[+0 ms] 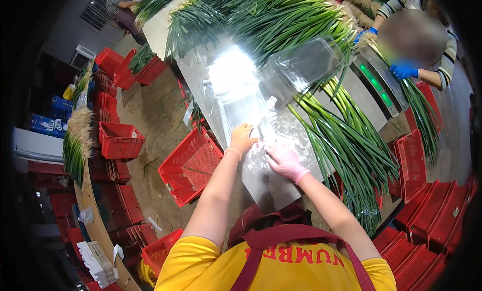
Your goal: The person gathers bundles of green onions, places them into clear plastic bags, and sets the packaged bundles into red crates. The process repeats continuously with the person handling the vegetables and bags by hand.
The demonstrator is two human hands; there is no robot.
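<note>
Clear plastic bags (241,112) lie on the metal tabletop (263,181) before me, partly washed out by glare. At their near edge, my left hand (242,139), in an orange glove, has its fingers curled on the film. My right hand (287,162), in a pink glove, rests close by with bent fingertips at the same edge; glare hides whether it pinches the film. Bunches of green onions (346,136) lie to the right of my right hand, their leaves hanging past the table edge. Another clear plastic sheet (307,63) lies over their upper ends.
A large heap of green onions (286,20) covers the far table. At right, a person in blue gloves (403,71) holds a bunch by a scale (376,85). Red crates (192,166) stand left, with stacked crates (425,215) at right. Another person (120,12) stands far left.
</note>
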